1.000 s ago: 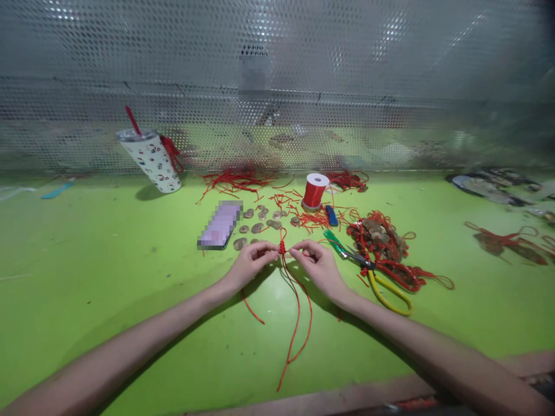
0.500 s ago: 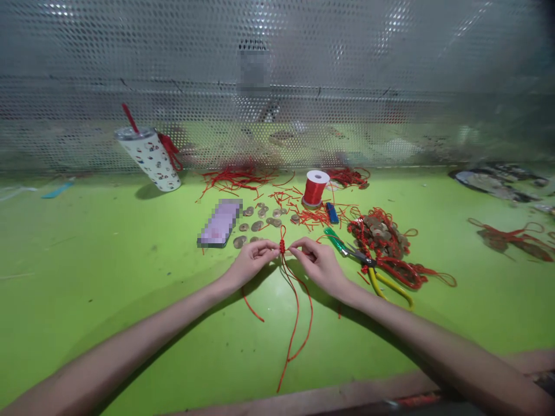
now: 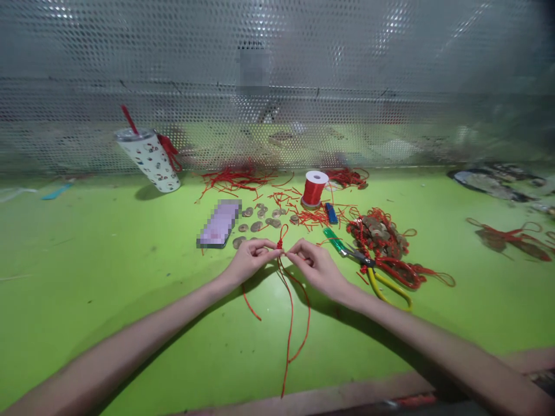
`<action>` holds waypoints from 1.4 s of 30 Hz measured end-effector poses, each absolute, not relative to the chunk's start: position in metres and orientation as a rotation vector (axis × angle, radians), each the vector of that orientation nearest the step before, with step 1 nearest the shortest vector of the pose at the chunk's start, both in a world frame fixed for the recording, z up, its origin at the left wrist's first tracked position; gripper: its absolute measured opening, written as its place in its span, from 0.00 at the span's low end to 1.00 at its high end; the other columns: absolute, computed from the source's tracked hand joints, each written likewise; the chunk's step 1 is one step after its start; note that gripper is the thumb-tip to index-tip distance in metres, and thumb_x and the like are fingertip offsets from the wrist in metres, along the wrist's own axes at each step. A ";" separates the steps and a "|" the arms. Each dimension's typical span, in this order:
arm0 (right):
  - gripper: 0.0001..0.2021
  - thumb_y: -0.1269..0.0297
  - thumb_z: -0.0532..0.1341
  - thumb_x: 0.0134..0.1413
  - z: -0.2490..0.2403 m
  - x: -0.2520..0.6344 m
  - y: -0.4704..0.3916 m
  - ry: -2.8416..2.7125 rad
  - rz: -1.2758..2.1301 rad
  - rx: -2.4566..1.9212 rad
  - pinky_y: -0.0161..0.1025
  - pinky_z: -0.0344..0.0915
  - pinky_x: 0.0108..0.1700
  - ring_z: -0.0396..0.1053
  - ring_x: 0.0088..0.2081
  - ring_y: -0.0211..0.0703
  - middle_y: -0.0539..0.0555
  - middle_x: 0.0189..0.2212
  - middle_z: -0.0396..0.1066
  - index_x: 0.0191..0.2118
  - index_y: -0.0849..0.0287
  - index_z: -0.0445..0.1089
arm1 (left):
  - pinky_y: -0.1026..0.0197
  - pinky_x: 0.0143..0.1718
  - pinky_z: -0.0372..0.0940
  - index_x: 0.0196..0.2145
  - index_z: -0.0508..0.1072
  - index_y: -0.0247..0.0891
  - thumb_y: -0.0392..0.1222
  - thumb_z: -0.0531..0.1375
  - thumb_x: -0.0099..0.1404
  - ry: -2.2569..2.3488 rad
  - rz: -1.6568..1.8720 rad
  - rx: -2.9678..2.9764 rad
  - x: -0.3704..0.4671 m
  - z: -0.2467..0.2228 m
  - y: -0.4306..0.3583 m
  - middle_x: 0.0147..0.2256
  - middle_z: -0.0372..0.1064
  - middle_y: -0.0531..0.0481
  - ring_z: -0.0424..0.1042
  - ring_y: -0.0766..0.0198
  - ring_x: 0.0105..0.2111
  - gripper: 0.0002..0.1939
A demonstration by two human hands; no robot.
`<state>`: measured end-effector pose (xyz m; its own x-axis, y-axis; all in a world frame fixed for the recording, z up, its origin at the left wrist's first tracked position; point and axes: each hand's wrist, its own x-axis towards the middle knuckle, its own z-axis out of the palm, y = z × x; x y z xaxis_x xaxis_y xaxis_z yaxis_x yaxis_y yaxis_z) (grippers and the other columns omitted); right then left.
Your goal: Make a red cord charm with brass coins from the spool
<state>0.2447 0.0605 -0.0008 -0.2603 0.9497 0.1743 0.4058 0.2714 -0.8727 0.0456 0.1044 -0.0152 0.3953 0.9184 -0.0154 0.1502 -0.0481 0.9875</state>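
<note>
Both hands meet at a knotted red cord over the middle of the green table. A small loop stands above its knot, and long tails hang down below toward the table's front edge. My left hand pinches the cord at the lower end of the knot, thumb and forefinger closed. From the other side my right hand pinches a strand of the same cord close to the knot. The fingertips of the two hands are nearly touching. Another red cord end trails under my left hand.
Brass-coloured coins lie behind my hands, beside a blurred phone. A red cord spool, blue lighter, yellow-and-red-handled scissors and a pile of corded coins are to the right. A tumbler stands back left.
My left fingertips have shifted slightly across the knot, covering its lower part. The loop now leans to the right, and the hanging tails have swung a little.
</note>
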 end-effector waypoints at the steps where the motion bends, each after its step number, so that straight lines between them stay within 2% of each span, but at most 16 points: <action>1: 0.09 0.60 0.56 0.65 -0.001 0.245 0.060 -1.825 0.978 -1.213 0.35 0.51 0.26 0.56 0.23 0.36 0.46 0.22 0.62 0.35 0.58 0.67 | 0.65 0.21 0.39 0.30 0.77 0.34 0.54 0.68 0.56 0.992 0.826 1.513 0.045 -0.015 0.105 0.16 0.48 0.61 0.44 0.73 0.18 0.18; 7: 0.08 0.61 0.54 0.66 -0.009 0.248 0.064 -1.928 1.000 -1.142 0.36 0.53 0.27 0.58 0.24 0.37 0.47 0.24 0.64 0.37 0.57 0.64 | 0.65 0.20 0.41 0.30 0.76 0.35 0.53 0.67 0.58 0.995 0.841 1.485 0.047 -0.008 0.101 0.17 0.58 0.57 0.48 0.72 0.18 0.17; 14: 0.08 0.64 0.53 0.67 -0.008 0.241 0.052 -2.192 0.788 -1.078 0.37 0.60 0.32 0.64 0.27 0.38 0.52 0.29 0.71 0.40 0.59 0.68 | 0.66 0.24 0.56 0.32 0.76 0.35 0.49 0.66 0.60 1.048 1.049 1.489 0.052 -0.009 0.095 0.26 0.69 0.52 0.62 0.68 0.24 0.13; 19: 0.12 0.67 0.50 0.67 -0.010 0.224 0.030 -2.638 0.296 -0.847 0.40 0.54 0.28 0.59 0.24 0.40 0.53 0.24 0.70 0.34 0.60 0.68 | 0.69 0.19 0.53 0.33 0.72 0.38 0.50 0.67 0.59 0.986 1.097 1.222 0.054 0.000 0.094 0.23 0.61 0.58 0.56 0.72 0.20 0.14; 22: 0.11 0.71 0.52 0.64 -0.006 0.216 0.017 -2.743 0.164 -0.659 0.40 0.53 0.28 0.59 0.24 0.40 0.52 0.23 0.69 0.32 0.60 0.69 | 0.70 0.17 0.51 0.34 0.70 0.38 0.50 0.67 0.60 0.907 1.099 1.065 0.052 0.007 0.095 0.23 0.56 0.60 0.53 0.74 0.18 0.14; 24: 0.10 0.69 0.54 0.64 0.005 0.216 0.014 -2.788 0.269 -0.529 0.40 0.56 0.29 0.62 0.26 0.41 0.53 0.25 0.71 0.33 0.61 0.70 | 0.71 0.17 0.51 0.34 0.69 0.38 0.50 0.67 0.61 0.897 1.088 1.039 0.050 0.010 0.095 0.22 0.55 0.60 0.53 0.75 0.18 0.14; 26: 0.11 0.63 0.56 0.66 0.019 0.224 0.018 -2.773 0.575 -0.421 0.39 0.60 0.33 0.66 0.29 0.41 0.53 0.28 0.74 0.35 0.60 0.72 | 0.71 0.17 0.51 0.33 0.69 0.38 0.50 0.67 0.61 0.915 1.068 1.056 0.049 0.011 0.095 0.22 0.55 0.60 0.53 0.75 0.18 0.14; 29: 0.13 0.56 0.56 0.68 0.036 0.241 0.039 -2.545 1.256 -0.584 0.35 0.63 0.33 0.70 0.29 0.36 0.50 0.30 0.76 0.38 0.57 0.74 | 0.71 0.18 0.51 0.31 0.70 0.37 0.51 0.66 0.62 0.973 1.045 1.119 0.048 0.011 0.092 0.23 0.57 0.59 0.54 0.75 0.19 0.15; 30: 0.16 0.56 0.54 0.69 0.039 0.247 0.048 -2.415 1.356 -0.735 0.35 0.64 0.33 0.71 0.29 0.36 0.50 0.29 0.76 0.37 0.58 0.74 | 0.71 0.19 0.51 0.30 0.70 0.37 0.50 0.66 0.62 0.997 1.049 1.153 0.049 0.012 0.091 0.23 0.57 0.58 0.55 0.74 0.19 0.15; 32: 0.21 0.53 0.53 0.69 0.040 0.254 0.066 -2.122 1.222 -1.071 0.36 0.62 0.33 0.68 0.28 0.37 0.49 0.25 0.72 0.30 0.60 0.72 | 0.70 0.20 0.53 0.31 0.71 0.37 0.50 0.65 0.63 1.028 1.066 1.226 0.050 0.014 0.086 0.22 0.58 0.58 0.56 0.73 0.19 0.14; 34: 0.19 0.50 0.55 0.67 0.036 0.254 0.080 -1.855 1.104 -1.232 0.36 0.62 0.32 0.68 0.29 0.39 0.50 0.26 0.70 0.33 0.60 0.72 | 0.68 0.20 0.54 0.32 0.72 0.37 0.50 0.64 0.63 1.037 1.071 1.290 0.053 0.017 0.081 0.21 0.59 0.58 0.57 0.72 0.19 0.13; 37: 0.16 0.49 0.59 0.62 0.029 0.243 0.089 -1.729 1.147 -1.144 0.38 0.64 0.34 0.69 0.32 0.41 0.52 0.30 0.73 0.36 0.59 0.74 | 0.67 0.19 0.54 0.34 0.73 0.37 0.50 0.64 0.63 1.017 1.039 1.312 0.058 0.020 0.075 0.20 0.59 0.58 0.57 0.71 0.19 0.13; 42: 0.13 0.52 0.65 0.56 0.019 0.222 0.092 -1.605 1.102 -1.077 0.38 0.64 0.33 0.68 0.31 0.41 0.52 0.29 0.73 0.34 0.58 0.74 | 0.68 0.18 0.53 0.36 0.70 0.37 0.48 0.66 0.60 0.976 0.981 1.158 0.063 0.013 0.076 0.21 0.62 0.59 0.58 0.72 0.17 0.14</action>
